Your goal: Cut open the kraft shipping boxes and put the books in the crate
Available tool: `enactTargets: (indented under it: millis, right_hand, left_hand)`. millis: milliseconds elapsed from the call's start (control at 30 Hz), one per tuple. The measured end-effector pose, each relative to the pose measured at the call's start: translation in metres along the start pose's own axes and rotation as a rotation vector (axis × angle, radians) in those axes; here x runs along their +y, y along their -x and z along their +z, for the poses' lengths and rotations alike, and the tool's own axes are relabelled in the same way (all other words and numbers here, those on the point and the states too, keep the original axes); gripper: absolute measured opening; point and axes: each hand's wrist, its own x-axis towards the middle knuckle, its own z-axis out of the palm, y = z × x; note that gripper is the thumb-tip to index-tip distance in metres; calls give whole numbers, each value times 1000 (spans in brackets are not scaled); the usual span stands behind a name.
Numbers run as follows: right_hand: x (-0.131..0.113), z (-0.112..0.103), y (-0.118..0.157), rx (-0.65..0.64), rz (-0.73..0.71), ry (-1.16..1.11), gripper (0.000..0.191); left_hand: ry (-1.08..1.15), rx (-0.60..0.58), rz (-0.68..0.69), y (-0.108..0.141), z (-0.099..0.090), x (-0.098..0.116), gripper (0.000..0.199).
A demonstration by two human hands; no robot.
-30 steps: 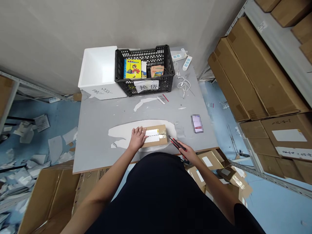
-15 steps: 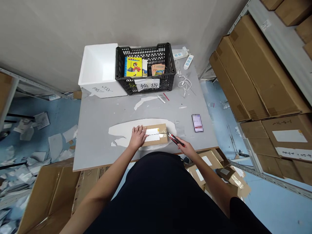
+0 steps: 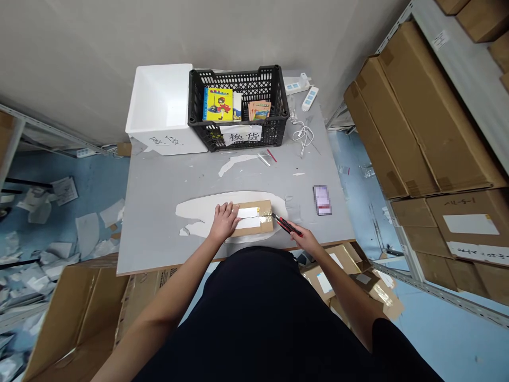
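Shelves of brown boxes (image 3: 429, 111) and a pale wall stand around a gray table (image 3: 159, 212). Near the front of the table, the left hand (image 3: 225, 223) lies flat on top of a small brown box (image 3: 254, 217). Its fingers are spread, and it presses down without gripping. The right hand (image 3: 303, 239) is curled shut around a red and black box cutter (image 3: 287, 226). The tip of the cutter is right at the end of the box, by the shiny clear tape (image 3: 265, 216), but it is too small to see if it touches.

The box lies flat on a white patch of the table, with two white labels (image 3: 248, 217) on top. It is shut, and no flap is open. Nothing has come out of it. Whether the tape has a cut in it is hard to tell from up here.

Farther out, a blurry little pack (image 3: 322, 200) lies to the right. At the back, a black plastic crate (image 3: 238, 79) holds a yellow picture book (image 3: 218, 104) and small booklets (image 3: 259, 110). A paper sign (image 3: 240, 137) with Chinese writing hangs on its front. A white foam box (image 3: 159, 101) stands beside the crate, and a white cord (image 3: 303, 135) and a power strip (image 3: 309, 98) lie on the other side. Paper scraps (image 3: 40, 212) cover the blue floor.
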Motion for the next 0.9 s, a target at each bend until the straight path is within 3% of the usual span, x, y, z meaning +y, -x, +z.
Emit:
enactTargets:
  millis: [500, 900]
  right_hand:
    - [7, 43, 24, 84, 129, -176, 66]
    - [16, 50, 31, 52, 119, -193, 67]
  left_hand:
    - [-5, 52, -3, 0, 4, 1, 51]
    - [28, 47, -17, 0, 4, 1, 51]
